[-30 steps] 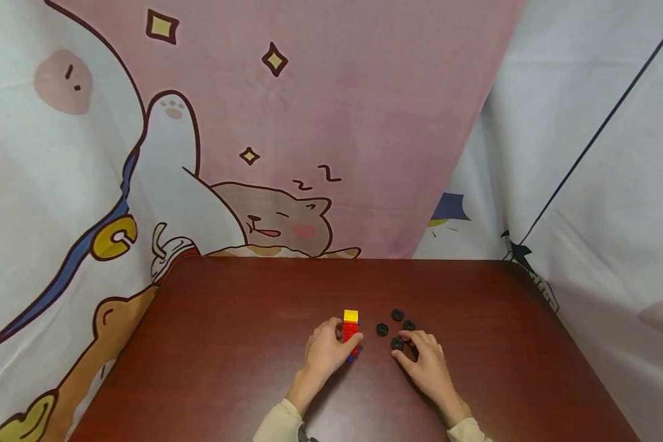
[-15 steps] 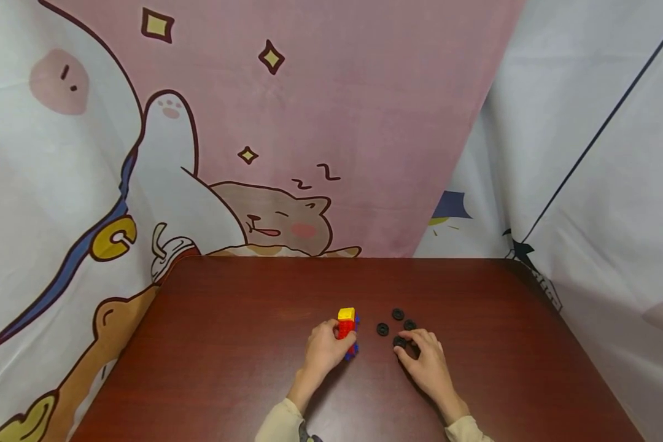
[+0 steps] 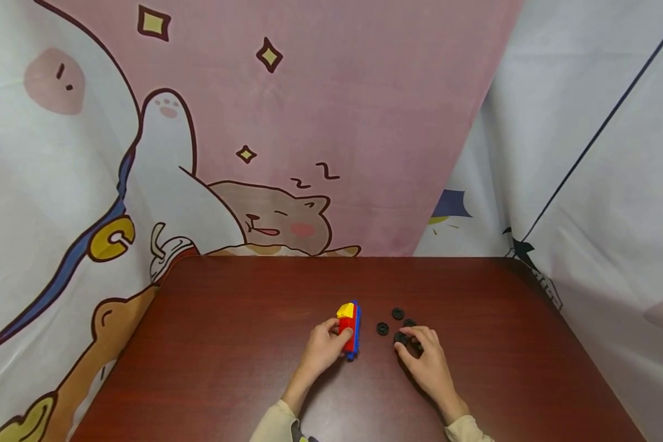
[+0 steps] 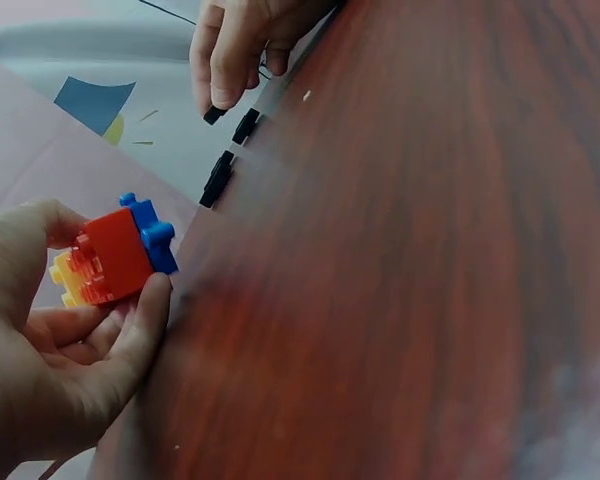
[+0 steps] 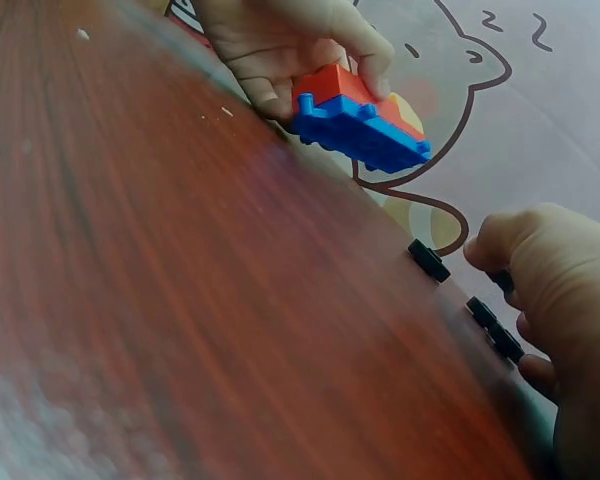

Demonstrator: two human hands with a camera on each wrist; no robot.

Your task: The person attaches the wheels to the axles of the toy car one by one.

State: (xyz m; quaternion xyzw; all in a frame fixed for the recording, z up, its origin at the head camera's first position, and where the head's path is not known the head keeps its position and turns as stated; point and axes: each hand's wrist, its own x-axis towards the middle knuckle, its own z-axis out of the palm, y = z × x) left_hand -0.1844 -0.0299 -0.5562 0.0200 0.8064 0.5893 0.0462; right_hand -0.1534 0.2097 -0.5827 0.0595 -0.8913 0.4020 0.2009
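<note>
My left hand (image 3: 325, 348) grips a toy car of building bricks (image 3: 348, 325), its thumb on the near side. Red bricks and a yellow sloped brick sit on a blue base with stubby side pegs. In the right wrist view the blue base (image 5: 365, 132) faces the camera, tilted and raised off the table. Between thumb and fingertips, my right hand (image 3: 428, 362) pinches a small black toy wheel (image 3: 400, 338). That wheel (image 4: 215, 115) shows just off the table in the left wrist view. Part of it is hidden by the fingers.
More black wheels lie on the brown table (image 3: 243, 368): a left wheel (image 3: 383, 329), a far wheel (image 3: 398, 314) and one partly behind the right fingers (image 3: 409, 323). A printed cloth (image 3: 364, 123) hangs behind the table's back edge.
My left hand has tilted the toy car, so its blue base now shows along the right side. The right hand has drawn its wheel slightly up and rightward from where it lay.
</note>
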